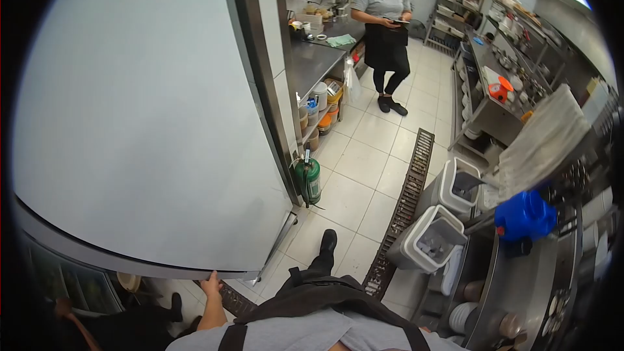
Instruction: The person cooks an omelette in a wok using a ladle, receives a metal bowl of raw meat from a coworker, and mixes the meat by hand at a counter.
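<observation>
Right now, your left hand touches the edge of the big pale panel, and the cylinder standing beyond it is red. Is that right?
Not quite: the head view shows that the cylinder is green. Your left hand does touch the edge of the big pale panel.

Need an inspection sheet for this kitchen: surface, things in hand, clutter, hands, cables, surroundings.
Surface: pale tiled floor with a long drain grate; wet or dry can't be told.
Things in hand: large white panel, its near edge at the left hand.
Clutter: near bin and far bin beside the grate; blue container at the right-hand steel unit.
Hands: left at the panel's edge, firmness of grip unclear; right not in view.
Cables: nothing seen.
Surroundings: co-worker standing in the aisle, hands at a flat object; another person partly visible at lower left; green cylinder beyond the panel.
</observation>
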The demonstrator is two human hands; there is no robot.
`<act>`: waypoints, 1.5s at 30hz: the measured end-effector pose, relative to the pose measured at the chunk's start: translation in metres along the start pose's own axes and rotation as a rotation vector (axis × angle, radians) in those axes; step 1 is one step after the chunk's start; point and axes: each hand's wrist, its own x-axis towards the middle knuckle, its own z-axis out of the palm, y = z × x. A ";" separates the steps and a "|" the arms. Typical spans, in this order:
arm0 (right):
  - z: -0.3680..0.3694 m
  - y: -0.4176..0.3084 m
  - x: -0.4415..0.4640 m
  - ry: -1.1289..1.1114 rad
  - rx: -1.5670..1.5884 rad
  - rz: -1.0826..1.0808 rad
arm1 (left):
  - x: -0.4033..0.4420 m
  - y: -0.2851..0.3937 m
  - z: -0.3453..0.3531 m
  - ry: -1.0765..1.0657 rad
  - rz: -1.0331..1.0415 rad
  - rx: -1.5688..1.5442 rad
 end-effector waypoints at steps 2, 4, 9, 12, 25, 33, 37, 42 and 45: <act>-0.018 -0.034 0.016 0.005 0.021 -0.025 | 0.007 -0.006 -0.004 -0.061 0.005 -0.012; -0.047 -0.087 0.043 0.043 0.030 -0.144 | 0.009 -0.013 -0.002 0.064 0.137 -0.009; -0.135 -0.240 0.105 0.231 0.032 -0.613 | 0.025 -0.028 -0.006 0.106 0.163 0.280; -0.221 -0.337 0.074 0.030 0.429 -0.858 | 0.008 -0.005 -0.011 0.068 0.055 0.464; -0.141 -0.384 0.000 0.059 -0.241 -1.042 | -0.050 -0.008 -0.055 -0.115 0.301 0.104; -0.080 -0.408 -0.071 -0.126 -0.480 -1.208 | -0.094 -0.196 -0.097 -0.408 0.171 0.673; -0.055 -0.440 -0.132 -0.220 -0.488 -1.315 | -0.129 -0.337 -0.200 -0.317 -0.309 0.917; -0.009 -0.486 -0.290 -0.454 -0.438 -1.448 | -0.146 -0.405 -0.307 -0.069 -0.527 0.703; 0.072 -0.526 -0.347 -0.620 -0.429 -1.487 | -0.142 -0.412 -0.344 0.023 -0.457 0.625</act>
